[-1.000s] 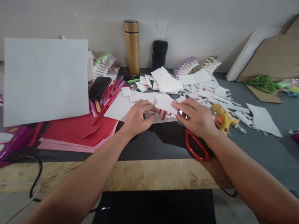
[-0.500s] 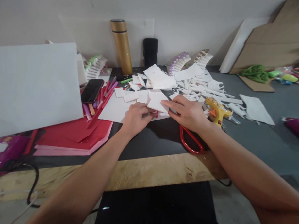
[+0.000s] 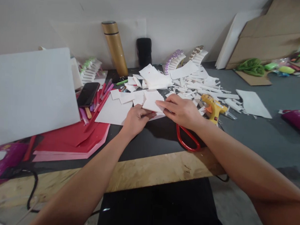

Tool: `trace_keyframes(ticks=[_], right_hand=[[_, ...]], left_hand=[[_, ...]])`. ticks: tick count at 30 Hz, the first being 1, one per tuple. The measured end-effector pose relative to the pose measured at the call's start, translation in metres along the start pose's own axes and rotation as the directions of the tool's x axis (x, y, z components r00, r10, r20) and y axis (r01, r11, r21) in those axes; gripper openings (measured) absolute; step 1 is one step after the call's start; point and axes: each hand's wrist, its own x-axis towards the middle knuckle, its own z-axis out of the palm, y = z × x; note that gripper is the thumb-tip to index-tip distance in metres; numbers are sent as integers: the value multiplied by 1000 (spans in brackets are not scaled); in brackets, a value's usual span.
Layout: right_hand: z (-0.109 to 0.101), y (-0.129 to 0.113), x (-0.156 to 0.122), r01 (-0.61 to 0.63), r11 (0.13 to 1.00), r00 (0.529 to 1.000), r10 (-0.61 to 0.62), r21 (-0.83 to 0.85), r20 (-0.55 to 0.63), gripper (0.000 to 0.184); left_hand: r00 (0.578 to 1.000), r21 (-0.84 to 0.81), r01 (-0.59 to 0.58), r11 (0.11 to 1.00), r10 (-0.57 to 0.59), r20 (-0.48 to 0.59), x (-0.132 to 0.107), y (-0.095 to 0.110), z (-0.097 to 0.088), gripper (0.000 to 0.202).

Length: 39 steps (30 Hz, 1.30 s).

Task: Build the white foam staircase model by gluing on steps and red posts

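Between my two hands is a small white foam board piece [image 3: 152, 101], tilted above a larger white sheet [image 3: 113, 112]. My left hand [image 3: 137, 118] is closed on its lower left edge, thumb and fingers pinching. Fingers of my right hand [image 3: 181, 110] press together on its right side. A bit of red shows under the piece, mostly hidden by the fingers. Other cut white pieces [image 3: 127, 97] lie just beyond my left hand. Red-handled scissors [image 3: 188, 140] rest under my right wrist, their blades hidden. To the right of that hand sits a yellow glue gun [image 3: 215, 108].
White scraps [image 3: 202, 86] are heaped behind my hands. At the left are a large white board [image 3: 34, 95], a phone [image 3: 88, 94] and red sheets [image 3: 70, 139]. A gold flask [image 3: 115, 49] and a black case [image 3: 144, 52] stand by the wall. Cardboard [image 3: 270, 38] leans at right.
The view has shifted slightly, so most things sit a little further left. Both hands stay on the white foam board piece, and less red shows beneath it.
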Motion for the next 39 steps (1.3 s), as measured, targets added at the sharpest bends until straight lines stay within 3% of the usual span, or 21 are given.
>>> trace_keyframes(ticks=[12, 20, 28, 39], right_hand=[[3, 0, -1, 28, 1000, 999, -28, 0, -45, 32], [-1, 0, -1, 0, 1000, 1000, 0, 2, 7, 33], [-4, -1, -1, 13, 1000, 1000, -13, 3, 18, 39], [0, -1, -1, 85, 996, 996, -85, -31, 3, 39]], left_hand=[[999, 22, -32, 999, 31, 26, 1, -3, 2, 17], [1000, 65, 10, 998, -10, 7, -1, 6, -4, 12], [999, -23, 20, 1000, -21, -24, 0, 6, -2, 15], [1000, -70, 9, 998, -7, 26, 2, 3, -1, 23]])
